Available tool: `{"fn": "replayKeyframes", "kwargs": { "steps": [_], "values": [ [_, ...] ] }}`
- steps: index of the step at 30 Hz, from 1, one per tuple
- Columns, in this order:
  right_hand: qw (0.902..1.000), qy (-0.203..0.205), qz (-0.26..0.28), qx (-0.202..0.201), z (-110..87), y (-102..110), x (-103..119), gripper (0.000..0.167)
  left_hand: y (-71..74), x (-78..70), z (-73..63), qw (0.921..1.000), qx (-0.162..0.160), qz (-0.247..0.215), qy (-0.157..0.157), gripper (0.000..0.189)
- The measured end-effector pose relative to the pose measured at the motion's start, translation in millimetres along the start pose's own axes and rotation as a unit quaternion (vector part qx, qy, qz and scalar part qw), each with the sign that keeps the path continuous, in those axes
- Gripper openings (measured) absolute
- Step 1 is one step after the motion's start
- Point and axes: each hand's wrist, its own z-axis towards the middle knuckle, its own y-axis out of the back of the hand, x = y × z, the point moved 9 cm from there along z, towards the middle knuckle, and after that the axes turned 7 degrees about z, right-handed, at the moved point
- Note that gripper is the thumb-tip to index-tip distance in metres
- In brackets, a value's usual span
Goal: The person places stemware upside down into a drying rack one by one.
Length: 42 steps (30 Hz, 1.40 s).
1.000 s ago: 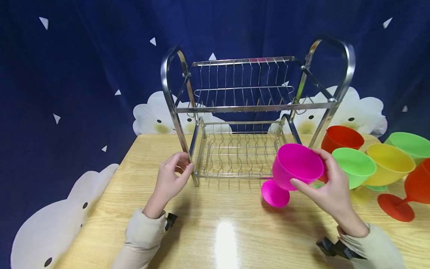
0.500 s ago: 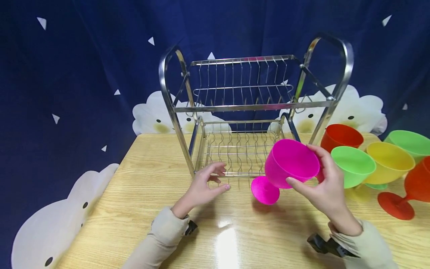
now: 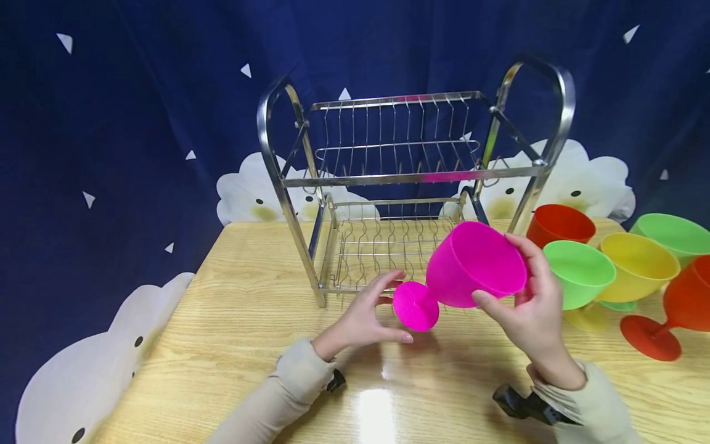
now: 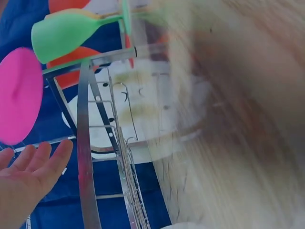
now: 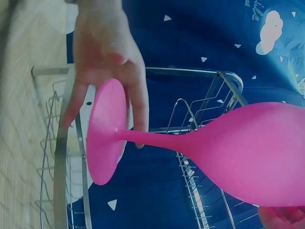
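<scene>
A pink plastic goblet (image 3: 474,265) is tilted in the air, its bowl toward the right and its round foot toward the left. My right hand (image 3: 535,308) grips the bowl by its side near the rim, thumb in front. My left hand (image 3: 368,317) is spread around the foot, fingers behind it and thumb below. In the right wrist view the goblet's stem and foot (image 5: 106,131) lie in front of the left hand (image 5: 112,67), whose fingers are extended. The left wrist view shows the left fingers (image 4: 35,164) straight beneath the pink foot (image 4: 20,95).
A two-tier metal dish rack (image 3: 410,179) stands behind the hands. At the right are a dark red goblet (image 3: 560,225), a green goblet (image 3: 579,274), a yellow goblet (image 3: 638,265), another green goblet (image 3: 673,234) and an orange-red goblet lying tilted (image 3: 690,296). A dark blue curtain (image 3: 138,123) hangs behind.
My left hand has moved right from the rack's left leg to the goblet's foot. My right hand has shifted the goblet left and tipped its foot further toward the left hand.
</scene>
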Motion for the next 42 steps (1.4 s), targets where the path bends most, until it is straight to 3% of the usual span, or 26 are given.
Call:
{"fn": "replayKeyframes", "kwargs": {
  "steps": [7, 13, 16, 20, 25, 33, 38, 42],
  "values": [
    [0.9955, 0.001, 0.09, -0.03, -1.4, 1.3, -1.0, 0.061, 0.5, 0.0, -1.2, 0.999, -0.023, -0.032, 0.021, 0.092],
    [0.9954, -0.043, 0.075, -0.042, -6.1, 7.5, -9.2, 0.058, 6.1, 1.5, -4.5, 0.9971, -0.039, -0.06, 0.027, 0.086],
    [0.9952, -0.065, 0.064, -0.035, -9.8, 11.4, -14.8, 0.056, 10.7, 1.9, -7.1, 0.9963, -0.045, -0.069, 0.024, 0.084],
    [0.9938, -0.068, 0.088, -0.012, -14.4, 15.4, -21.0, 0.055, 18.2, -0.2, -10.5, 0.9963, -0.052, -0.066, 0.02, 0.084],
    [0.9894, -0.073, 0.125, 0.005, -21.3, 20.4, -28.7, 0.055, 28.1, -5.8, -13.5, 0.9962, -0.061, -0.062, -0.007, 0.086],
    [0.9857, -0.087, 0.139, 0.04, -33.2, 24.6, -39.0, 0.054, 39.7, -15.2, -16.5, 0.9916, -0.064, -0.094, -0.06, 0.085],
    [0.9864, -0.106, 0.112, 0.056, -41.8, 27.8, -47.5, 0.054, 48.3, -20.4, -18.3, 0.9906, -0.07, -0.097, -0.067, 0.083],
    [0.9875, -0.135, 0.04, 0.072, -45.7, 31.8, -53.3, 0.061, 54.2, -20.2, -19.2, 0.9922, -0.072, -0.082, -0.06, 0.084]
  ]
}}
